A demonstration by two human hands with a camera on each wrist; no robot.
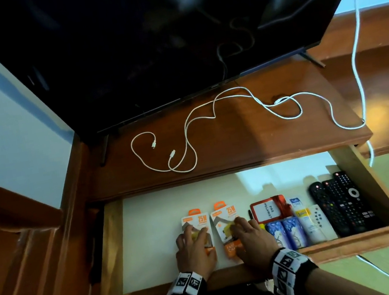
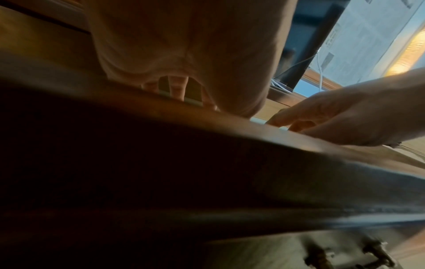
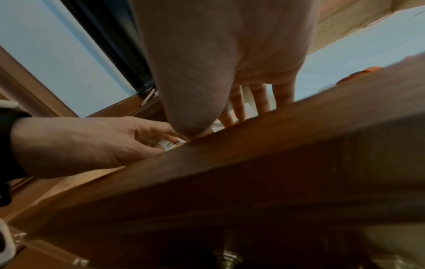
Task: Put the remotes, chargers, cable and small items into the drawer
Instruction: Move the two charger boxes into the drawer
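The wooden drawer [image 1: 360,239] is pulled out, lined in white. Two orange-and-white charger packs lie side by side in it. My left hand [image 1: 193,245] rests on the left pack [image 1: 198,218] and my right hand [image 1: 248,236] on the right pack [image 1: 223,213], fingers laid over them. In the wrist views the left hand [image 2: 184,45] and right hand [image 3: 218,54] reach over the drawer front [image 3: 276,154], fingers pointing down. Black remotes [image 1: 343,204] lie at the drawer's right end. A white cable [image 1: 208,116] sprawls on the cabinet top.
Between the packs and the remotes lie a pen [image 1: 250,214], a red card holder [image 1: 268,209], two blue tissue packs [image 1: 285,232], a tube and a small white remote [image 1: 317,216]. A dark TV [image 1: 168,35] stands over the cabinet top. The drawer's left part shows bare liner.
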